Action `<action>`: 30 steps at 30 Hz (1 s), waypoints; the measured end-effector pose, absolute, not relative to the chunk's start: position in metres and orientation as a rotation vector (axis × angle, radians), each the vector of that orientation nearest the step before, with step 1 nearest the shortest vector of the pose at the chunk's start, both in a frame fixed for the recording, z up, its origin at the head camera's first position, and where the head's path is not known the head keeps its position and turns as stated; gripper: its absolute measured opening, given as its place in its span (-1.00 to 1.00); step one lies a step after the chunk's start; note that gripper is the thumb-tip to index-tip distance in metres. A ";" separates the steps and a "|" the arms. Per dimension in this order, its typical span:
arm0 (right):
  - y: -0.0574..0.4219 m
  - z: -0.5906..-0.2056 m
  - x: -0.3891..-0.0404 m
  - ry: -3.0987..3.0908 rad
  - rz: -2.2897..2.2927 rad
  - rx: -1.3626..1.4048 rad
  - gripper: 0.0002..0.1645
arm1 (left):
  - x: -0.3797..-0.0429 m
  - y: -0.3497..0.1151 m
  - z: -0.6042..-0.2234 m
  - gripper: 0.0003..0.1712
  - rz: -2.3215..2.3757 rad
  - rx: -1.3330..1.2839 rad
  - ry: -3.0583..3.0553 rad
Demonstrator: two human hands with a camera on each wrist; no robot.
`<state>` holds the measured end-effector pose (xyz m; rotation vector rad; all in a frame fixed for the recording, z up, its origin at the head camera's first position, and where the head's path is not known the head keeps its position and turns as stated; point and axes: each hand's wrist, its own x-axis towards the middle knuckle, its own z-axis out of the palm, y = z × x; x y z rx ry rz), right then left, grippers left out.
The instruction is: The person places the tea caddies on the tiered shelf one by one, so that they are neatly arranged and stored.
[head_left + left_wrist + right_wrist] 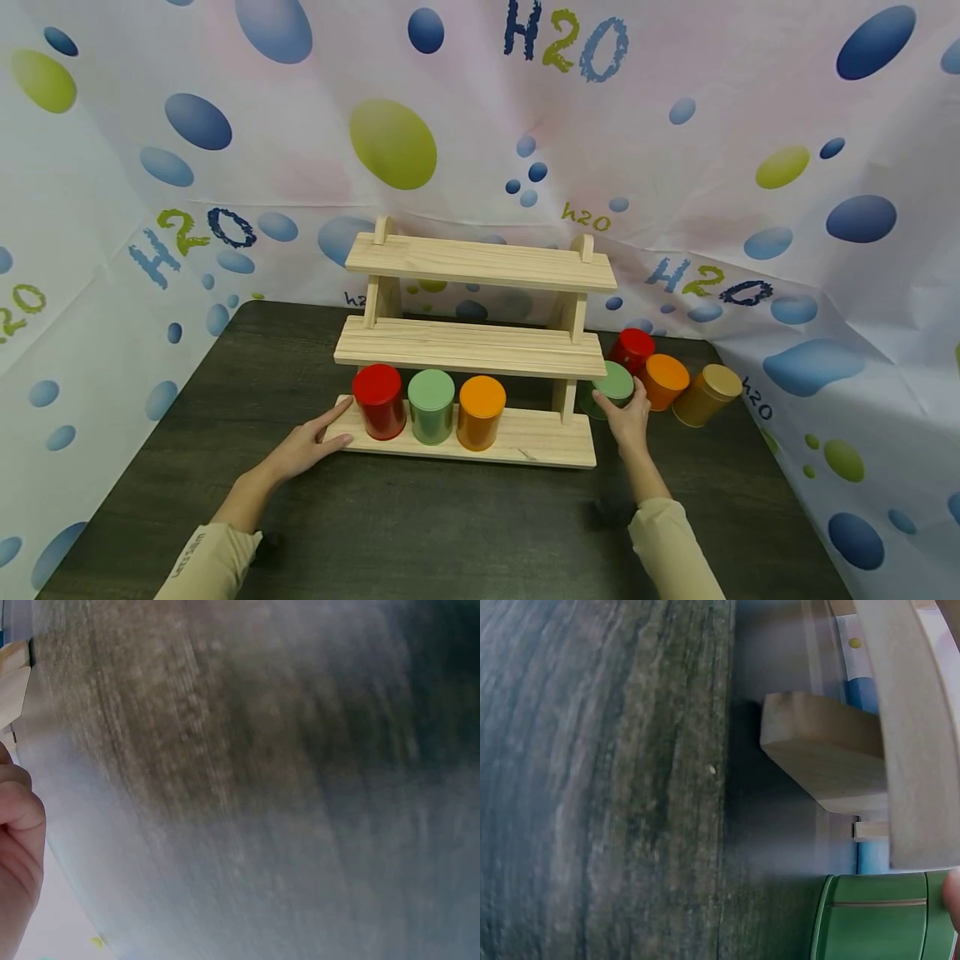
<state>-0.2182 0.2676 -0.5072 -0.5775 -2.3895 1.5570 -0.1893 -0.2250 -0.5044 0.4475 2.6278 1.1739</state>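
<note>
My left hand [302, 450] rests at the left end of the wooden shelf's bottom board [547, 439], thumb and forefinger spread along its edge beside a red canister [378, 402]. A green canister [432, 408] and an orange canister [481, 414] stand to the right of the red one on that board. On the table past the shelf's right end, my right hand [630, 421] grips another green canister [613, 381] by its lid, thumb on one side and fingers on the other. The right wrist view shows this green canister [877, 919] beside the shelf's end.
The shelf's middle board [472, 346] and top board [480, 260] rise behind the front row. Right of my right hand stand a second red canister [633, 348], a second orange canister [664, 382] and a tilted gold canister [707, 396]. A patterned cloth [480, 108] hangs behind the dark table [420, 525].
</note>
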 end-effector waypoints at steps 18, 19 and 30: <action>0.269 -0.514 -0.206 -2.297 1.525 -0.512 -0.08 | -0.191 -0.225 -0.508 -0.21 1.151 0.417 2.630; 0.269 -0.512 -0.205 -2.289 1.529 -0.512 -0.08 | -0.191 -0.226 -0.509 -0.21 1.152 0.415 2.629; 0.266 -0.490 -0.195 -2.160 1.567 -0.471 -0.10 | -0.192 -0.226 -0.510 -0.21 1.175 0.405 2.629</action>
